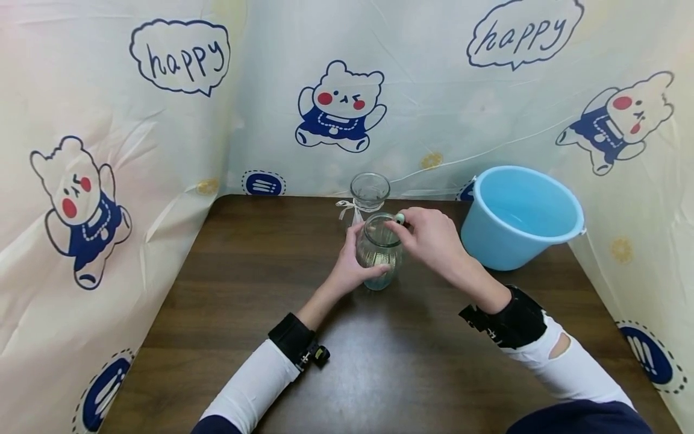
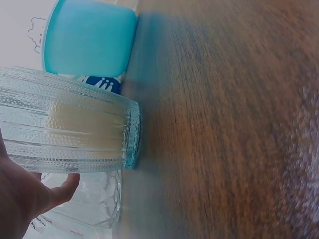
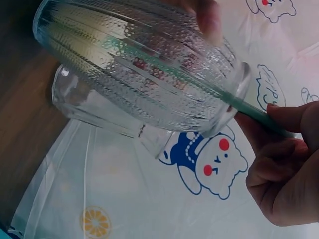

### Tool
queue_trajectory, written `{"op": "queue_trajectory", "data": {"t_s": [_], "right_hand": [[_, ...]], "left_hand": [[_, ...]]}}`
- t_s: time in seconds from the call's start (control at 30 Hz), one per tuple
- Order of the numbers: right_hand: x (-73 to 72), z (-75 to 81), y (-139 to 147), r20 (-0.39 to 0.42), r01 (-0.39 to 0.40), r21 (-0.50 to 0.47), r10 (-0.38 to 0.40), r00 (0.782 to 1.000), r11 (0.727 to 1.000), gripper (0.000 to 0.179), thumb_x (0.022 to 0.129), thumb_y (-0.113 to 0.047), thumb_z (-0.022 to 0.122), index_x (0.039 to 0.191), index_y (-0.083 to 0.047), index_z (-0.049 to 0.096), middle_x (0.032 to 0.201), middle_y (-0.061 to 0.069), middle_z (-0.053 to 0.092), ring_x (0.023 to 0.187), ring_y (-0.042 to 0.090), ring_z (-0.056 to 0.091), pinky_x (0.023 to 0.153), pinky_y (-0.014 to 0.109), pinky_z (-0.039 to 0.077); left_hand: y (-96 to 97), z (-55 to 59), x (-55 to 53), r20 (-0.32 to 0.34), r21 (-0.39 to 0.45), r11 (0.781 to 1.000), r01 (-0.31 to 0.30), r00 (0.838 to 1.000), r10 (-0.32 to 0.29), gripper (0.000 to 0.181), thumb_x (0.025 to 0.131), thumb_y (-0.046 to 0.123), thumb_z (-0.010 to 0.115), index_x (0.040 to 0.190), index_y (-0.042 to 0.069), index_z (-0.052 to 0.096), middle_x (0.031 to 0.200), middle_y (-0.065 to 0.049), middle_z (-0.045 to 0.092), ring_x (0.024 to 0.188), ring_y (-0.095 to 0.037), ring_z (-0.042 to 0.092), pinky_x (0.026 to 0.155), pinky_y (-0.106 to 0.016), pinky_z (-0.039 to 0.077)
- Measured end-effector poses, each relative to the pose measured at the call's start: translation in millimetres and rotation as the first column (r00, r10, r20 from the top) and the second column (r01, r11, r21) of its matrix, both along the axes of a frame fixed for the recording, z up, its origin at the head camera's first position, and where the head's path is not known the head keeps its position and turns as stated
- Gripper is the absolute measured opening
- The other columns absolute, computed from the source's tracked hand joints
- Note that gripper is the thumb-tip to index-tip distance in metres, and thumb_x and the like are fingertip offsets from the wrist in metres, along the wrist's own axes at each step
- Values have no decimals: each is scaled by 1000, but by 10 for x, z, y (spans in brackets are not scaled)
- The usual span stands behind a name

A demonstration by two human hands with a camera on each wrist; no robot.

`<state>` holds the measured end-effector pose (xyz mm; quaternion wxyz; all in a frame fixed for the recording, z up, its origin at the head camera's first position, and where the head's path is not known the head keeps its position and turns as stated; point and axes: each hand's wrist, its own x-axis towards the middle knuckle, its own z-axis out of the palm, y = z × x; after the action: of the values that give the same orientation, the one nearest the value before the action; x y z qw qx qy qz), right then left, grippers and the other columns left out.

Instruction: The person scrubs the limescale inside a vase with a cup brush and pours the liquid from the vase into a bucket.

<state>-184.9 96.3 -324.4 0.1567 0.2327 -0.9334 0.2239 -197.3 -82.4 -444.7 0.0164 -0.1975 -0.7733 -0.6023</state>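
Note:
My left hand [image 1: 349, 266] grips a clear ribbed glass vase [image 1: 382, 256] around its side, thumb toward me. A bottle brush [image 3: 254, 113] with a slim green handle reaches through the vase's mouth. Its pale yellow head [image 2: 87, 127] shows blurred through the glass near the base. My right hand [image 1: 431, 238] pinches the top of the green handle at the rim, between thumb and fingers. Whether the vase's base touches the table is hard to tell. Close behind it stands a second clear glass vase [image 1: 371, 191] with a white ribbon bow [image 1: 352, 208] at its neck.
A light blue bucket [image 1: 504, 241] stands at the back right, beyond my right hand. The brown wooden table [image 1: 244, 265] ends at the back and sides against a printed cloth [image 1: 423, 120] with bears and lettering.

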Motion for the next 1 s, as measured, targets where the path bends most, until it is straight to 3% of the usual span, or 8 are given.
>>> {"op": "queue_trajectory", "data": {"t_s": [0.2,0.3,0.47,0.6,0.77,1.0], "right_hand": [[13,-2,-60,20,-86,-51,87,996,995,26,92,-26,65,70,-11,62,58,1,48,50,14,43,48,27,37],[9,1,-86,-8,-106,-96,105,994,990,22,92,-25,65,75,-11,65,59,1,49,51,12,43,48,26,38],[2,102,-63,-97,-84,-229,63,993,970,31,93,-30,64,69,-11,62,55,1,46,49,12,40,46,26,34],[19,200,-28,-85,-48,-343,20,996,938,35,93,-34,63,67,-11,64,55,0,56,51,7,49,46,25,37],[99,319,-85,-33,-39,-369,29,999,928,31,94,-26,64,70,-7,68,61,3,66,58,6,59,48,24,41],[276,558,-164,-77,-57,-453,24,997,890,23,93,-15,63,79,2,72,68,13,69,58,16,64,52,16,46]], "left_hand": [[-19,3,14,11,-14,1000,-10,1000,10,95,73,18,82,147,4,24,143,-21,43,129,-28,41,108,-53,34],[-20,-7,17,8,2,1000,3,1000,-3,94,74,16,81,147,5,24,140,-20,46,126,-28,43,106,-53,36],[-15,-13,9,-30,24,1000,8,1000,-8,93,72,12,81,145,3,25,137,-23,49,124,-29,46,103,-54,38],[-5,-9,-1,-35,22,1000,2,999,-1,94,71,12,82,145,2,26,139,-24,46,126,-29,43,104,-54,38],[-1,-33,-24,-30,29,1000,-7,1000,8,93,71,12,82,145,5,27,141,-19,46,126,-25,43,103,-51,39],[-4,-67,-32,-35,43,999,-5,999,6,94,69,14,84,145,6,28,142,-17,47,127,-24,44,104,-51,38]]}}
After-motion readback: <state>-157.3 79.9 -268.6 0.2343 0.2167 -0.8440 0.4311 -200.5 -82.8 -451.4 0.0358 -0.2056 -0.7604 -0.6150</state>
